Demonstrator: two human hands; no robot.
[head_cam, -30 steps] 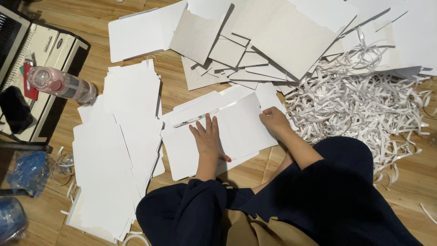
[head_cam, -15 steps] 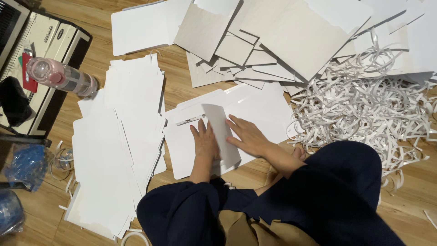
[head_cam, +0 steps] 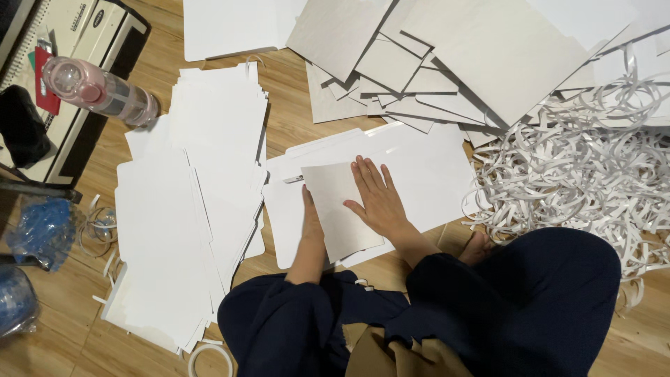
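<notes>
Since the earlier frames the grey flap (head_cam: 340, 209) has come fully over and now lies flat on the white card sheet (head_cam: 426, 174), and the right hand (head_cam: 377, 197) has slid in from the sheet's far edge to press on it. That hand lies open, fingers together and palm down, clamped on nothing. The left hand (head_cam: 311, 218) sits along the flap's left edge, partly tucked under it, so I cannot tell whether its fingers pinch the card or merely steady it. The sheet itself rests on the wooden floor (head_cam: 293, 115) just in front of the person's knees, between the tall pile of white sheets (head_cam: 185, 209) on the left and the heap of paper trimmings (head_cam: 579, 181) on the right. To crease well, I judge the palm should sweep firmly along the fold while the other hand keeps the edges aligned, lest the flap skew. As for containers, a pink-capped clear bottle (head_cam: 98, 91) lies on its side near a binding machine (head_cam: 77, 63); its contents cannot be made out. Blue plastic bags (head_cam: 42, 227) at the left edge hold something indistinct. A roll of tape (head_cam: 209, 357) lies by the knee, and grey boards (head_cam: 447, 63) fan out above.
</notes>
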